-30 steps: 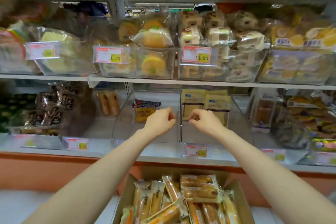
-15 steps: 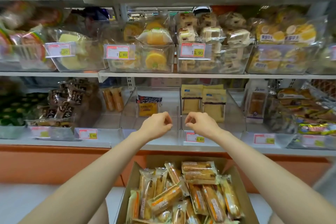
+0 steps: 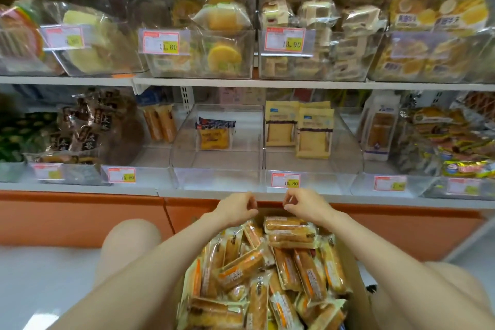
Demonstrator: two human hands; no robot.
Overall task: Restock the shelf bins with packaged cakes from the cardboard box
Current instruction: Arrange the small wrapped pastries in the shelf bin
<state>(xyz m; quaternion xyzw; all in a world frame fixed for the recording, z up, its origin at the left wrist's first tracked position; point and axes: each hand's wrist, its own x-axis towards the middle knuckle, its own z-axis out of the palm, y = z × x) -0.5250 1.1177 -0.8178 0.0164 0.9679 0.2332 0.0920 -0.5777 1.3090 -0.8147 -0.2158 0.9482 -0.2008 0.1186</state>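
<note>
A cardboard box (image 3: 357, 278) sits between my knees, filled with several long cakes in yellow wrappers (image 3: 267, 270). My left hand (image 3: 235, 207) and my right hand (image 3: 305, 202) hover side by side over the box's far edge, just below the lower shelf lip. Their fingers are loosely curled and hold nothing. Straight above them on the lower shelf stand two clear bins. The left bin (image 3: 214, 179) holds one blue and yellow packet (image 3: 214, 132) at its back. The right bin (image 3: 324, 182) holds two beige packets (image 3: 300, 126) standing upright.
The upper shelf (image 3: 241, 82) carries clear bins packed with wrapped cakes and price tags. Dark packets (image 3: 85, 126) fill the lower left, mixed snacks (image 3: 452, 139) the lower right. An orange base panel (image 3: 80, 217) runs under the shelf. My knees (image 3: 131, 244) flank the box on a white floor.
Both hands have drawn back from the fronts of the two lower bins and dropped over the box. The view has tilted down, showing more of the box.
</note>
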